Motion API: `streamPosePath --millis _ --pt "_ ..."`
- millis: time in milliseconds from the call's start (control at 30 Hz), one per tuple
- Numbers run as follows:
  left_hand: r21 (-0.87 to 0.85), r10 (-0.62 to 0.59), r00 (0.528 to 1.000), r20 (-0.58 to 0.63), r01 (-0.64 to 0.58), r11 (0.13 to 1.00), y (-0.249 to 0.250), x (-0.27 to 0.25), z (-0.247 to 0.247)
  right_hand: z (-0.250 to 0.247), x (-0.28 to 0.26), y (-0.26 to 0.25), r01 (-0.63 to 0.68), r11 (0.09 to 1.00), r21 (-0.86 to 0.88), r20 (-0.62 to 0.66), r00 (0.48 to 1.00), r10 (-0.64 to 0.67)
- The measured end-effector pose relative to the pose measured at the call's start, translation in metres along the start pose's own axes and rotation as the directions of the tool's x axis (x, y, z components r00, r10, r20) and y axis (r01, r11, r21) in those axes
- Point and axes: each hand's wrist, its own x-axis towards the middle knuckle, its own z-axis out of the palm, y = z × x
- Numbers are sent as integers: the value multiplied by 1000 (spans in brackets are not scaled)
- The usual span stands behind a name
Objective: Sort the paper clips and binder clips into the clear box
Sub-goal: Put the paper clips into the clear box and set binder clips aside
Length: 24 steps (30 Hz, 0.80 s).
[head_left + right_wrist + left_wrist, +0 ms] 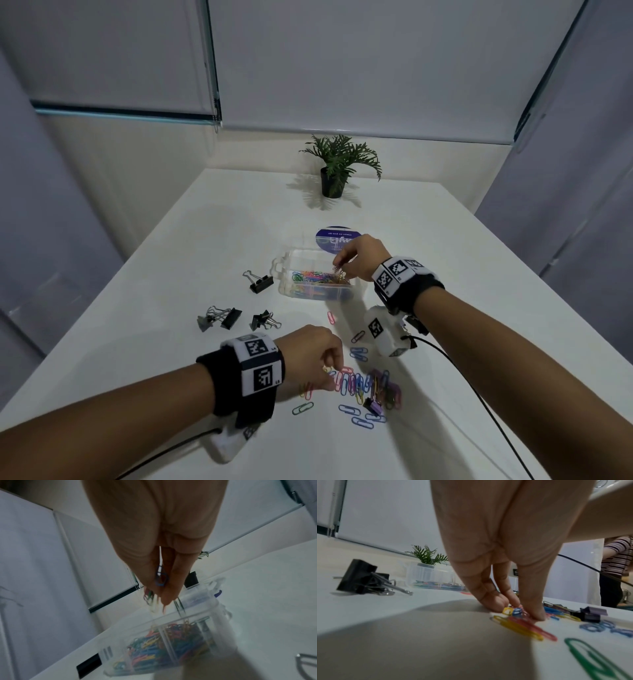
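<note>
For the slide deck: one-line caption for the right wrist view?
Right hand pinches paper clips above the clear box of colourful clips.

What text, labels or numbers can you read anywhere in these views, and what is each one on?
"L4": white left wristband, top face, beside its black square marker.
"L5": same wristband, side face, beside the second marker.
White lettering on the round purple sticker behind the clear box: upside down and too small to read.
Right wristband and the white wrist camera unit: square code markers only, no legible words.
</note>
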Motion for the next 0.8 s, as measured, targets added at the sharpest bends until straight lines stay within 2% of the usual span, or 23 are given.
streamPosePath --millis 100,233,333,433,533,600,700,800 --pt "51 1 999 34 -3 999 1 -3 -5 2 1 2 36 999 6 2 999 -36" --pt "47 -44 984 171 37 998 -2 -8 -20 -2 -8 10 84 996 -5 2 996 -84" --pt "61 -52 973 226 39 997 -7 -15 -25 -6 -26 19 125 992 31 14 992 -126" --pt "114 -39 980 194 17 993 -12 -24 -15 -11 -54 27 183 982 36 172 967 -187" --pt "147 -37 984 175 11 989 -15 -29 -7 -13 -88 36 231 971 -60 412 892 -187" --pt "125 -32 988 150 13 992 -16 -28 -6 -12 -110 40 280 958 -66 506 837 -210" --pt "68 -27 995 92 20 997 -18 -24 -4 -6 -134 45 318 947 -46 546 802 -243" --pt "-39 -31 998 55 34 999 -15 -17 0 8 -148 49 323 940 -109 482 844 -234"
